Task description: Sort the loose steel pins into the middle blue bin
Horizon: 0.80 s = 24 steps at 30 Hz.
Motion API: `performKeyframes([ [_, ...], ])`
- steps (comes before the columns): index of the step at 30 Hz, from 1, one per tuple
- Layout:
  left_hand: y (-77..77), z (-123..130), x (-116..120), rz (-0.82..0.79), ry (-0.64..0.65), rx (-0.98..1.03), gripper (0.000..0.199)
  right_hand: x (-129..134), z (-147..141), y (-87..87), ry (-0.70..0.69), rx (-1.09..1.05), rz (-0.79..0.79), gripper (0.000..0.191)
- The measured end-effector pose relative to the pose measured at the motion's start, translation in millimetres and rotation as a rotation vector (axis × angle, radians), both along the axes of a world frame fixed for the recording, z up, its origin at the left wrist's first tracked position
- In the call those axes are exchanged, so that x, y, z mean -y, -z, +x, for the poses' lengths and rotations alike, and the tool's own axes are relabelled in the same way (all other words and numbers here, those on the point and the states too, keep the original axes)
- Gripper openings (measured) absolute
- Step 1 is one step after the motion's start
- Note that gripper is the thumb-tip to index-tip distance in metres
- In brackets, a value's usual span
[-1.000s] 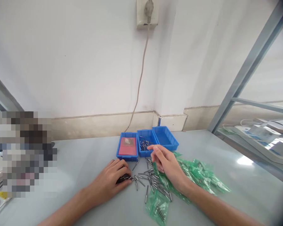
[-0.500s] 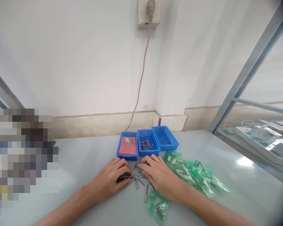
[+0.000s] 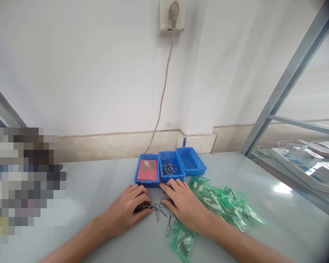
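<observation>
My left hand [image 3: 130, 206] is curled on the table around a bunch of small dark metal pins [image 3: 144, 206], some of which poke out between thumb and fingers. Facing it, my right hand [image 3: 182, 201] rests palm down with fingers stretched toward the blue bins and thumb apart; pins beneath it are partly hidden. Between the hands lie several loose metal pins [image 3: 157, 215]. A single longer pin [image 3: 168, 225] lies nearer me. Below my right hand is a green plastic bag [image 3: 182, 241] with pins in or on it.
Three blue bins stand in a row: one with a pink sheet [image 3: 147, 171], one with metal pins [image 3: 168, 168], and a right bin [image 3: 190, 162] with its bare floor showing. Green bags [image 3: 222, 201] of parts lie at right. A blurred-out person [image 3: 24, 182] is at far left.
My right hand has shifted slightly, its fingers now covering some pins near the middle bin. My left hand stays around its bunch. The view moved a little.
</observation>
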<state>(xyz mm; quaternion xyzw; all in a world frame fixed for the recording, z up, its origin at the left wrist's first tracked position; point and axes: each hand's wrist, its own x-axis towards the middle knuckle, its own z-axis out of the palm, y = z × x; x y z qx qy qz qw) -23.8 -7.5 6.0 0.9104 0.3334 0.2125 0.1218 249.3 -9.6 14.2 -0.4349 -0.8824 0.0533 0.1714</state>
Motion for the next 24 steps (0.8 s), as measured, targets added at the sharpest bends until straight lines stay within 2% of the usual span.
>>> performKeyframes([
  [5, 3.1, -0.3, -1.4, -0.01, -0.003, -0.006, 0.007, -0.9, -3.9, -1.8, 0.028, 0.024, -0.017, 0.036],
  [11, 1.7, 0.0, -1.3, -0.008, 0.007, -0.024, 0.006, 3.1, -0.4, -8.1, -0.009, -0.077, -0.074, 0.011],
  [19, 1.7, 0.3, -0.7, -0.005, 0.005, -0.02, 0.009, 2.5, 1.9, -8.8, -0.052, -0.066, -0.07, 0.018],
  [24, 2.9, 0.4, -1.8, 0.028, 0.001, -0.02, 0.02, 1.6, 2.3, -6.1, -0.075, -0.051, -0.089, 0.016],
])
